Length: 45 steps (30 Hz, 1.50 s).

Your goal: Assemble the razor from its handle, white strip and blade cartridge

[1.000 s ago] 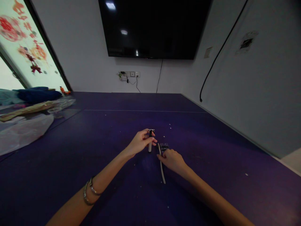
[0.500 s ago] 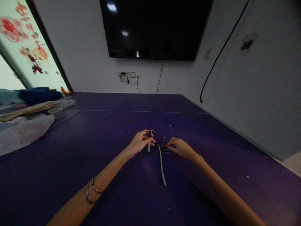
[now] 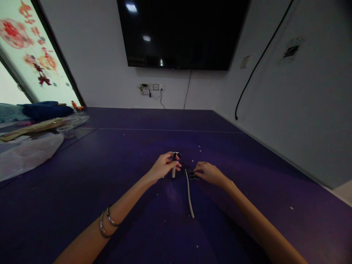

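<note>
Left hand (image 3: 162, 167) pinches the white-handled tool (image 3: 173, 172); right hand (image 3: 209, 173)'s at the dark case (image 3: 193, 176), can't tell if gripping, pale strip (image 3: 189, 196) between hands!

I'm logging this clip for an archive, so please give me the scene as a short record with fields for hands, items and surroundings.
Left hand: holds T-shaped tool, head up
Right hand: at small dark object; grip unclear
Between hands: pale strip, lying lengthwise
Surface: purple
Left forearm: bracelets
Far wall: black screen above sockets
Far left: blue cloth
</note>
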{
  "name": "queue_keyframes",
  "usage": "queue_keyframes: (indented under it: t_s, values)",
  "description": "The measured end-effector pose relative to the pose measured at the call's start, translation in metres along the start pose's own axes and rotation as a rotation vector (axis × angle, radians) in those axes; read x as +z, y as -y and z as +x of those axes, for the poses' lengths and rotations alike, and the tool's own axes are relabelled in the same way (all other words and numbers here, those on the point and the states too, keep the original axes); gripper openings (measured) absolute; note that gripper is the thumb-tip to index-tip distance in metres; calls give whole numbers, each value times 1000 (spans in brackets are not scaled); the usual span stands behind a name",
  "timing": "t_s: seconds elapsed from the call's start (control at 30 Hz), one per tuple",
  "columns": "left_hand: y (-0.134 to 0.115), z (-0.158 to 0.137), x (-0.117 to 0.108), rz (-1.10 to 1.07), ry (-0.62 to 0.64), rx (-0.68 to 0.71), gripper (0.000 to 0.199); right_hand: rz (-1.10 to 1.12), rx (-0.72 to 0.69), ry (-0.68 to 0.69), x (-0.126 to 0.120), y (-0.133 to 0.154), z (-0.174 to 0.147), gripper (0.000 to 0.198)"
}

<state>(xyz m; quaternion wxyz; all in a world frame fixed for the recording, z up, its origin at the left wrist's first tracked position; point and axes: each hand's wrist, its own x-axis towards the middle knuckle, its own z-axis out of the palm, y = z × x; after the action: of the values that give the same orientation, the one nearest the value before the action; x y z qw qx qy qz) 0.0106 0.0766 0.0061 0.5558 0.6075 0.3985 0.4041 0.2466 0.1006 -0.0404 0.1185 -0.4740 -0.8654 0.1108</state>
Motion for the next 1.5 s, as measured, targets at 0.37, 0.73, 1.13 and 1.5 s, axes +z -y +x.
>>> queue_keyframes:
  t_s: [0.37, 0.73, 1.13, 1.5]
  values:
    - [3, 1, 0, -2, 13, -1, 12, -28, 16, 11, 2, 3, 0, 22]
    - [5, 1, 2, -13, 11, -10, 11, -17, 45, 5, 4, 3, 1, 23]
    - [2, 0, 2, -5, -2, -25, 11, 30, 28, -17, 4, 2, 0, 18]
    - [5, 1, 0, -5, -1, -28, 12, 78, 20, -22, 7, 0, 1, 20]
